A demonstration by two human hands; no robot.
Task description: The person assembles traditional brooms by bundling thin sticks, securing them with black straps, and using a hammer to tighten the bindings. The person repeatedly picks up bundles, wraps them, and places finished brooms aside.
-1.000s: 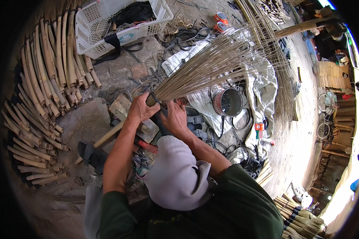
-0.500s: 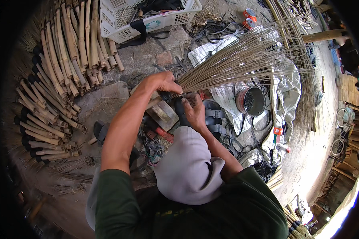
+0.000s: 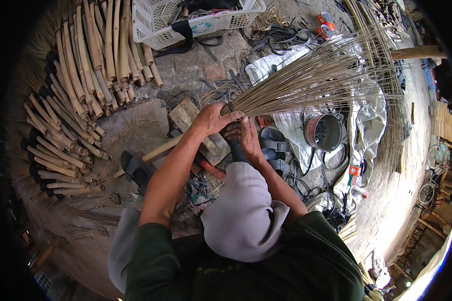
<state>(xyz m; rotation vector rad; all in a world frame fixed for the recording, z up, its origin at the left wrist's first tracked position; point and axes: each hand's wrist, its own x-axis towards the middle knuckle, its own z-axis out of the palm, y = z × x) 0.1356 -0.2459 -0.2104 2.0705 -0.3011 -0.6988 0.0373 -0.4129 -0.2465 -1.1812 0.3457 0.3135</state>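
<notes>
A broom (image 3: 291,83) of long thin brown bristles fans out to the upper right from a neck with a dark band. My left hand (image 3: 211,120) is closed round this neck, thumb along the bristle base. Just below, my right hand (image 3: 246,138) presses its thumb and fingers against the neck's underside; what its fingertips hold is partly hidden. A pale bamboo handle (image 3: 161,149) runs to the lower left, partly covered by my left forearm. Beneath my hands lie a wooden block (image 3: 213,146) and a red-and-black tool (image 3: 211,169).
Several finished bamboo-handled brooms (image 3: 65,150) are piled at left. A white plastic basket (image 3: 206,25) stands at the top. On the right are a round metal pot (image 3: 324,132) with small dark bits, silvery sheeting (image 3: 371,115), black straps and dark sandals (image 3: 273,143).
My left hand has turned and its thumb now lies along the bristle base. The right hand has come up against the neck. The view has shifted slightly, and more of the handle shows.
</notes>
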